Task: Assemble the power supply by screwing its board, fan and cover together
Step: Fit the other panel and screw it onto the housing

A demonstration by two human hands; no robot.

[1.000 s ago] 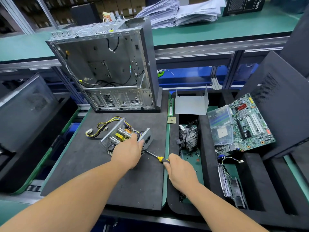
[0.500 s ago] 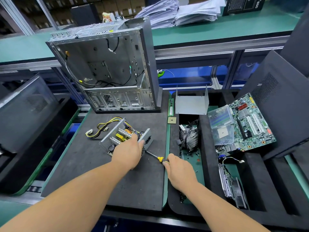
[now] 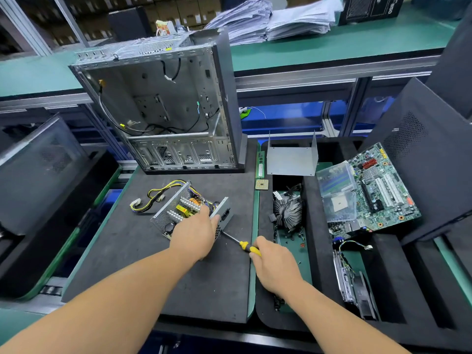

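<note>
The open power supply [image 3: 189,213] lies tilted on the dark foam mat [image 3: 132,241], board exposed, yellow-black cables [image 3: 155,198] trailing left.

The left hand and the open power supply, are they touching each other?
Touching. The head view shows the left hand resting on the power supply, its fingers over the near edge of the metal housing, with no gap visible.

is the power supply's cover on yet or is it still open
Still open. The power supply shows its heatsinks and yellow parts from above, and the bent metal cover stands apart on the right tray.
</note>
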